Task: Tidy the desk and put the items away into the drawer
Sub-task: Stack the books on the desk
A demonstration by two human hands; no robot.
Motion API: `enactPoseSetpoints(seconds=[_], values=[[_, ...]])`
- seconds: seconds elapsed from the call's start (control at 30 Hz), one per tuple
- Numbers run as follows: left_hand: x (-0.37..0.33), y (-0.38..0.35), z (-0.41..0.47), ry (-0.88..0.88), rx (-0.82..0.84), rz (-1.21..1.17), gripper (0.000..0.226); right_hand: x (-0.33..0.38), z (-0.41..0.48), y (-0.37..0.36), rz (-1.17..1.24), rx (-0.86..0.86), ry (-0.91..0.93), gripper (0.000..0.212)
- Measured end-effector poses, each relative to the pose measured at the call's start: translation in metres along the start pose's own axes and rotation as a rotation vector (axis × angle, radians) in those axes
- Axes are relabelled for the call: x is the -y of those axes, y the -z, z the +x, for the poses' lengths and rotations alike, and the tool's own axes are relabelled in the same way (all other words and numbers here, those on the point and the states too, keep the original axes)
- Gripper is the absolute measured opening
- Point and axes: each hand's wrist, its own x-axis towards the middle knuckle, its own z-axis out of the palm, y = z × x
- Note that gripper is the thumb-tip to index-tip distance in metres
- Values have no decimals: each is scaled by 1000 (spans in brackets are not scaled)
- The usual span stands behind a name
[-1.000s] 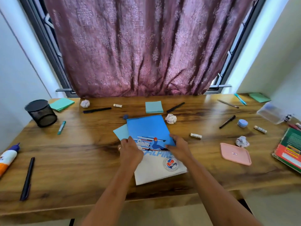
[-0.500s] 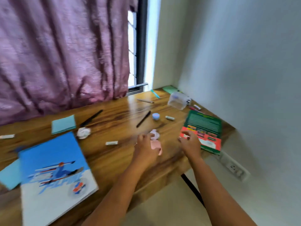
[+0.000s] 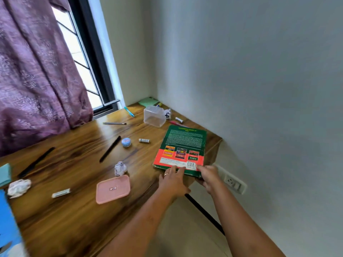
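Note:
A green and red book lies at the right end of the wooden desk, its near right corner past the desk's edge. My left hand rests with straight fingers on the book's near edge. My right hand grips the near right corner, thumb on top and fingers underneath. Loose on the desk lie a pink lid, a crumpled paper, a black pen, a small blue jar and a clear plastic box. No drawer is in view.
A blue notebook pokes in at the lower left, near another paper ball and a white stick. A wall with a socket stands close on the right. A purple curtain hangs behind the desk.
My view has swung right from the blue notebook to the desk's right end. Both hands left the notebook, passed the pink lid and now sit on the green and red book.

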Motion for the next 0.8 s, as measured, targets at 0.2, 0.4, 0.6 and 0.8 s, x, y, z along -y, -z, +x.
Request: enactPoseSetpoints(seconds=[0.2, 0.4, 0.6, 0.8], values=[[-15, -7, 12, -16, -91, 147, 92, 18, -14, 2, -30, 30, 57, 3], [-15, 12, 24, -58, -529, -31, 67, 48, -46, -13, -33, 214, 279, 11], [-6, 59, 24, -61, -776, -291, 38, 67, -58, -26, -12, 427, 300, 31], [21, 120, 10, 322, -590, -1549, 15, 51, -72, -34, 26, 441, 115, 32]])
